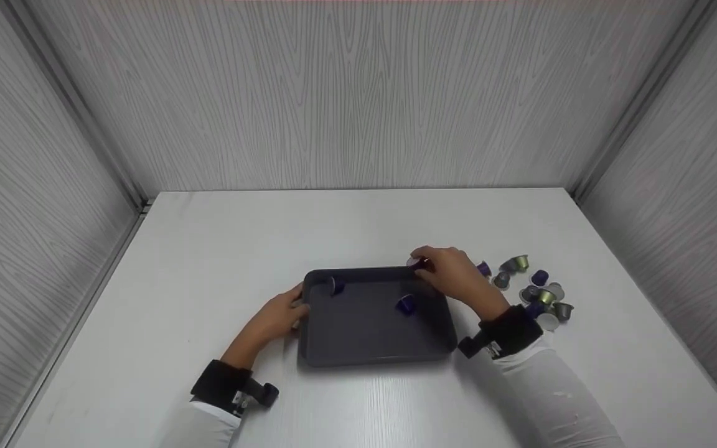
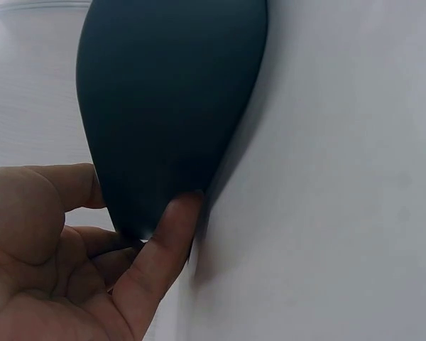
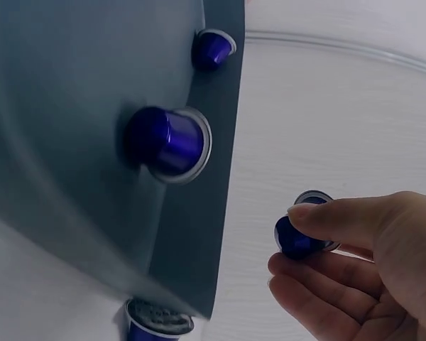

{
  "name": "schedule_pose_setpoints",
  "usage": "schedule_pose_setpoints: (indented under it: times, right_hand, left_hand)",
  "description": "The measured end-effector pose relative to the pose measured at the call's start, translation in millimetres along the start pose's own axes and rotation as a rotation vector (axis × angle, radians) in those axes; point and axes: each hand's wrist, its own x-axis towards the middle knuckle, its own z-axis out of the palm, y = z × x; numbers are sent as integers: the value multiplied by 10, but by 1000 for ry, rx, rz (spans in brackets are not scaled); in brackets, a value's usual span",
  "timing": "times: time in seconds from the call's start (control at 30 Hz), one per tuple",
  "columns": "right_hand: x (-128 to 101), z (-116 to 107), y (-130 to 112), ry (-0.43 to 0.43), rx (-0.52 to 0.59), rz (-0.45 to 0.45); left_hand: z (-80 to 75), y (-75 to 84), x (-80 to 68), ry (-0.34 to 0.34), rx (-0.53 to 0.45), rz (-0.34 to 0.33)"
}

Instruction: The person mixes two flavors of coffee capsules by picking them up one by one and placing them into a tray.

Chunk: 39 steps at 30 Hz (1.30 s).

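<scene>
A dark grey rectangular tray [image 1: 358, 330] lies on the white table. My left hand [image 1: 277, 313] grips its left side, thumb and fingers on either side of the tray wall [image 2: 170, 106] in the left wrist view. Inside the tray are two blue coffee capsules, one [image 1: 335, 285] near the far left corner and another [image 1: 406, 304] right of the middle. Over the tray's far right rim, my right hand [image 1: 452, 274] pinches a coffee capsule [image 3: 298, 238] between thumb and fingers; it looks blue in the right wrist view.
Right of the tray, several loose capsules [image 1: 546, 297] in blue, grey, silver and yellow-green lie in a cluster. A purple capsule [image 1: 483, 269] lies just beyond my right wrist. Grey wood-grain panels [image 1: 358, 93] stand at the back and both sides of the table.
</scene>
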Motion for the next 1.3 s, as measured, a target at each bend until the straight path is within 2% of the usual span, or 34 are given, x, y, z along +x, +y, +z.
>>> schedule_pose_setpoints:
  times: [0.23,0.5,0.63,0.83,0.93,1.3]
  right_hand:
    - [-76,73,-107,-7,17,-76]
    - [-145,248,-215,7,26,-253]
    - [-179,334,-238,-16,32,-298]
    - [-237,405,-256,-108,83,-310]
    - [-255,426,-266,-143,85,-308]
    - [-336,418,-352,-205,71,-323]
  left_hand:
    - [-7,7,-7,-5,-14,6]
    - [-8,-17,8,6,0,54]
    - [-2,-17,3,5,-14,47]
    - [11,-11,-4,-2,-68,13]
    - [18,-15,7,4,-54,12]
    - [21,-13,-5,8,-49,8]
